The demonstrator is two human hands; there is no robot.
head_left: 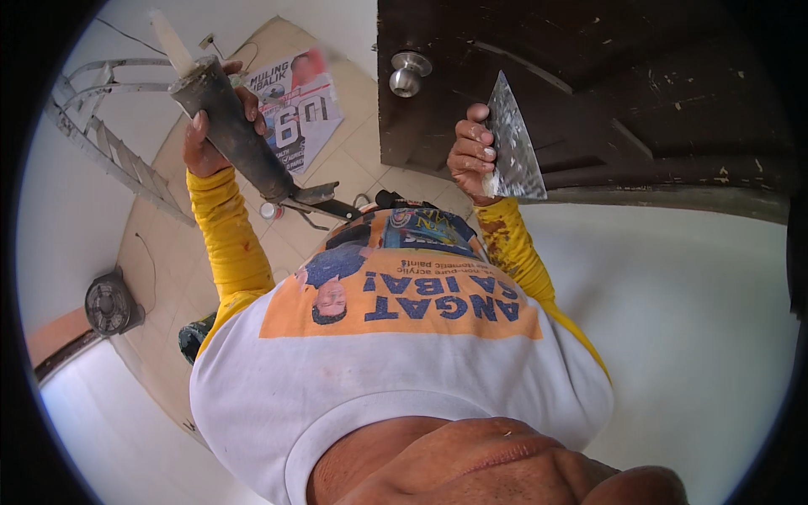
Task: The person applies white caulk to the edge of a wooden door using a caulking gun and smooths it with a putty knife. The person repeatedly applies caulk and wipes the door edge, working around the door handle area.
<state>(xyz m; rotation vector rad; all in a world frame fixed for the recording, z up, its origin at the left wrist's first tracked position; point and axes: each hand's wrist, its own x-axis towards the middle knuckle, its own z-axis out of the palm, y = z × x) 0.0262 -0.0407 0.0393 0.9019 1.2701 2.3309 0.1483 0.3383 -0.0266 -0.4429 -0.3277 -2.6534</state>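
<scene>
My left hand (204, 151) is wrapped round the dark barrel of a caulking gun (244, 139), held up at the left. Its pale nozzle (172, 42) points up and to the left, while the handle end hangs near my waist. On the right, my right hand (471, 156) grips a putty knife (515, 143). The knife's metal blade looks triangular, with white smears across it; my fingers mostly hide the handle. Both tools are apart from the door and the walls.
A dark brown door (606, 101) with a round metal knob (406, 74) stands ahead on the right. An aluminium ladder (126, 160) is at the left. On the tiled floor (337, 160) lie a printed sheet (316, 139) and a small can (269, 211); a fan (111, 303) stands farther left.
</scene>
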